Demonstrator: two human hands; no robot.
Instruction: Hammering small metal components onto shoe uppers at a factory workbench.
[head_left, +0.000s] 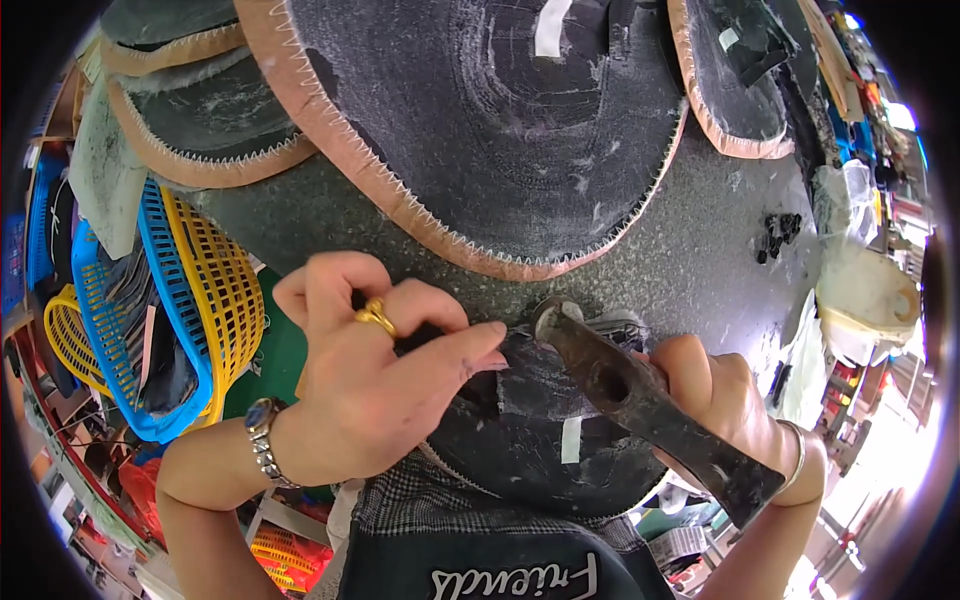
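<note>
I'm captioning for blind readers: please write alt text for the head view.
A right hand grips a dark hammer over a black stitched piece, the left hand curled nearby; a larger tan-edged piece lies beyond.

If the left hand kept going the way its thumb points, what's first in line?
Probably the dark hammer: its rounded striking end lies just right of the left hand's thumb tip. Depth is unclear, so the hand could pass above or below.

A blue perforated plastic basket [182, 305] holding dark flat pieces [168, 372] stood beside a yellow latticed plastic basket [228, 300], with crumpled red plastic [143, 490] below.
</note>
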